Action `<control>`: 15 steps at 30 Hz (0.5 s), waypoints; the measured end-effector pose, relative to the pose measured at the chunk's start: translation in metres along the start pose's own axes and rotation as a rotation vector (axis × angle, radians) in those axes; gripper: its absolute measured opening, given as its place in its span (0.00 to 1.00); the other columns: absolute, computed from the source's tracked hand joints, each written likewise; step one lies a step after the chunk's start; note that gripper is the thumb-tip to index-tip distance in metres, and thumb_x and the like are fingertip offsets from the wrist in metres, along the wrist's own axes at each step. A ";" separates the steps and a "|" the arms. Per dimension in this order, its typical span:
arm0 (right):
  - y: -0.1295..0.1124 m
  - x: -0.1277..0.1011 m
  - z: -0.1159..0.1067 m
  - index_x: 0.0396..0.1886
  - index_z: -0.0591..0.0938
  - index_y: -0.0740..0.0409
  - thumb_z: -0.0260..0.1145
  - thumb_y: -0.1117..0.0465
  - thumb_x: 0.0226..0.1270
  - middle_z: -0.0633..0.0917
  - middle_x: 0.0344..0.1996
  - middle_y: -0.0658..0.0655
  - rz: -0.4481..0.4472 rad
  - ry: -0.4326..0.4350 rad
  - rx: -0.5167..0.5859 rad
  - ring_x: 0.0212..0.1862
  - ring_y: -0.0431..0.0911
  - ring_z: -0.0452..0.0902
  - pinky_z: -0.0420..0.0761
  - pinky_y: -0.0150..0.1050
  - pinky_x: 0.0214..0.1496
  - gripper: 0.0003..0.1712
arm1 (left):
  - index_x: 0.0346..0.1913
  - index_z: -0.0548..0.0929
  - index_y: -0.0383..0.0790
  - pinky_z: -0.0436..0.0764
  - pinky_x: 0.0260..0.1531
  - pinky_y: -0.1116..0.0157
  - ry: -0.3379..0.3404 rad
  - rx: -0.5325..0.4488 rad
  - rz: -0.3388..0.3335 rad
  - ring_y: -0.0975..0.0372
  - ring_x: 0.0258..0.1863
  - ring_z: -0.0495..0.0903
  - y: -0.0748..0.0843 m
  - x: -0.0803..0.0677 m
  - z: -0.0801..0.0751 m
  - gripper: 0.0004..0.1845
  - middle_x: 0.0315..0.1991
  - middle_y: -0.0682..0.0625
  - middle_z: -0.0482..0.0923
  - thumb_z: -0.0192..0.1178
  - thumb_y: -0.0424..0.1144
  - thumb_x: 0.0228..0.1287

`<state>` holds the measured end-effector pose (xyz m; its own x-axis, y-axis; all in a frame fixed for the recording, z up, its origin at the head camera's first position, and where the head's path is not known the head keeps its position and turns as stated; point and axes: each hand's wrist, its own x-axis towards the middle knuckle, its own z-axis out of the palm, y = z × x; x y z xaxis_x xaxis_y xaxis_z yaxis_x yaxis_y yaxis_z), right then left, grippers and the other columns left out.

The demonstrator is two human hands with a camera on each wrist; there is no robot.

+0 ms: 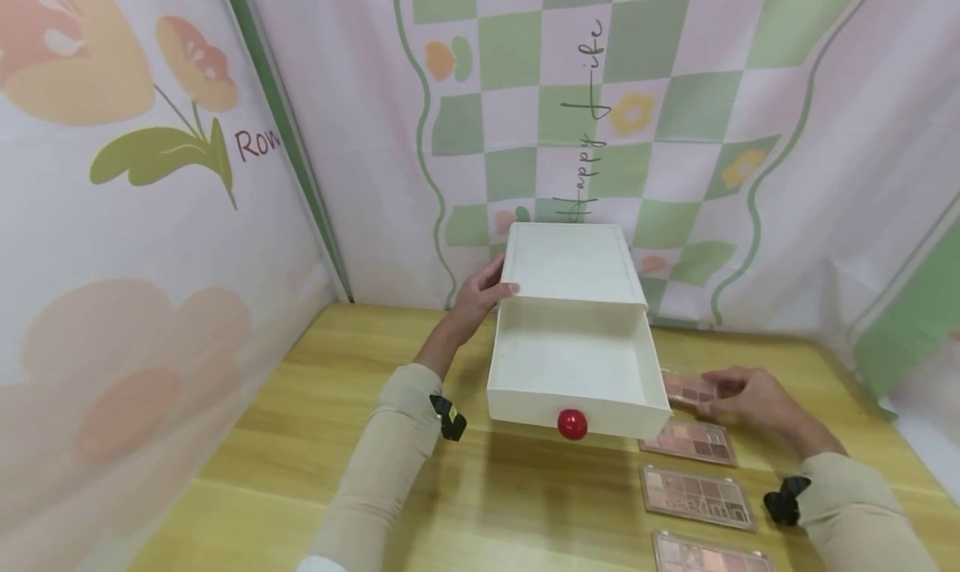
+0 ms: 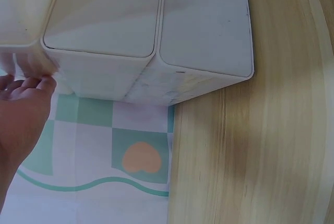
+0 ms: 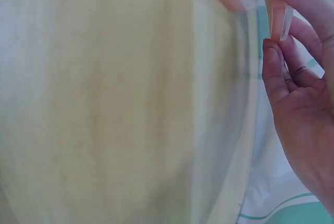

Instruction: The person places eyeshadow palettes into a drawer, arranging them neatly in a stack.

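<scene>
A white drawer box stands at the back of the wooden table, its drawer with a red knob pulled out and holding nothing. My left hand rests against the box's left side, thumb on its front edge; in the left wrist view my left hand's fingertips touch the casing. My right hand pinches an eyeshadow palette just right of the drawer. The right wrist view shows that palette's edge between thumb and fingers of my right hand.
Three more eyeshadow palettes lie in a row toward the front right edge. Printed cloth walls close in the left, back and right sides. Bare tabletop lies in front of the drawer and to its left.
</scene>
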<state>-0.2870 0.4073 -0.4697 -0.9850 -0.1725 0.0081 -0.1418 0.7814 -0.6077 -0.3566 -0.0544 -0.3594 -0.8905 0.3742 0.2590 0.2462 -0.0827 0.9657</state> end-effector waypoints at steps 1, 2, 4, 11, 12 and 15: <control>-0.001 0.000 -0.001 0.62 0.78 0.73 0.81 0.50 0.53 0.84 0.53 0.74 -0.010 0.005 -0.007 0.45 0.40 0.81 0.79 0.24 0.42 0.44 | 0.81 0.53 0.39 0.66 0.78 0.52 0.000 0.001 -0.001 0.49 0.80 0.59 0.000 0.000 0.000 0.41 0.82 0.41 0.54 0.57 0.36 0.67; -0.002 -0.001 -0.003 0.62 0.78 0.73 0.81 0.50 0.53 0.84 0.53 0.74 -0.021 0.012 -0.014 0.45 0.37 0.80 0.79 0.23 0.42 0.43 | 0.81 0.53 0.39 0.66 0.78 0.53 -0.001 0.002 -0.001 0.49 0.80 0.59 0.000 0.000 0.000 0.42 0.82 0.41 0.53 0.57 0.36 0.67; -0.004 -0.001 -0.005 0.61 0.79 0.73 0.81 0.52 0.53 0.84 0.54 0.75 -0.042 0.030 -0.025 0.44 0.34 0.78 0.78 0.22 0.42 0.41 | 0.81 0.52 0.39 0.66 0.78 0.53 0.000 0.009 -0.004 0.50 0.81 0.58 0.001 -0.001 0.000 0.42 0.82 0.41 0.53 0.57 0.36 0.67; -0.018 -0.003 -0.014 0.60 0.80 0.73 0.79 0.53 0.54 0.84 0.53 0.76 -0.088 0.079 -0.002 0.40 0.22 0.73 0.79 0.24 0.41 0.38 | 0.82 0.52 0.41 0.68 0.77 0.52 0.004 0.033 -0.002 0.50 0.80 0.59 0.000 -0.001 -0.001 0.42 0.82 0.42 0.54 0.57 0.37 0.68; -0.019 -0.003 -0.015 0.60 0.80 0.72 0.79 0.53 0.54 0.84 0.54 0.76 -0.087 0.081 -0.005 0.40 0.22 0.73 0.79 0.24 0.40 0.38 | 0.82 0.52 0.41 0.68 0.77 0.52 0.004 0.033 -0.002 0.50 0.80 0.60 0.000 -0.001 -0.001 0.42 0.82 0.42 0.54 0.57 0.37 0.68; -0.024 -0.004 -0.020 0.60 0.81 0.71 0.79 0.52 0.54 0.84 0.55 0.76 -0.072 0.086 -0.010 0.40 0.20 0.71 0.79 0.24 0.41 0.38 | 0.82 0.52 0.41 0.68 0.77 0.53 0.003 0.034 -0.005 0.49 0.80 0.60 0.000 -0.001 0.000 0.42 0.82 0.41 0.54 0.57 0.37 0.68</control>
<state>-0.2817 0.4013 -0.4392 -0.9771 -0.1763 0.1195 -0.2126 0.7752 -0.5949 -0.3558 -0.0548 -0.3598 -0.8928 0.3720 0.2542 0.2545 -0.0492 0.9658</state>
